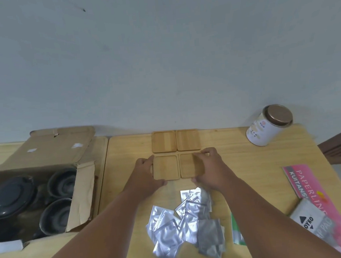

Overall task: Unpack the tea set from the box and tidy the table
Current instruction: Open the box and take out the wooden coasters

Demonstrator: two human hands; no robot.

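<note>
Several square wooden coasters lie in a two-by-two block at the back middle of the table. My left hand (147, 174) rests against the left edge of the near left coaster (166, 167). My right hand (210, 168) lies over the near right coaster (189, 165), fingers at its far edge and thumb at its near edge. The two far coasters (163, 141) (188, 139) lie untouched by the wall. An open cardboard box (83, 186) at the left holds a dark teapot (10, 196) and dark cups (59, 183).
A heap of silver foil sachets (183, 223) lies between my forearms. A white tin with a bronze lid (269, 125) stands at the back right. A pink receipt book (313, 192), a stamp pad pack (309, 220) and a green packet (237, 234) lie at the right.
</note>
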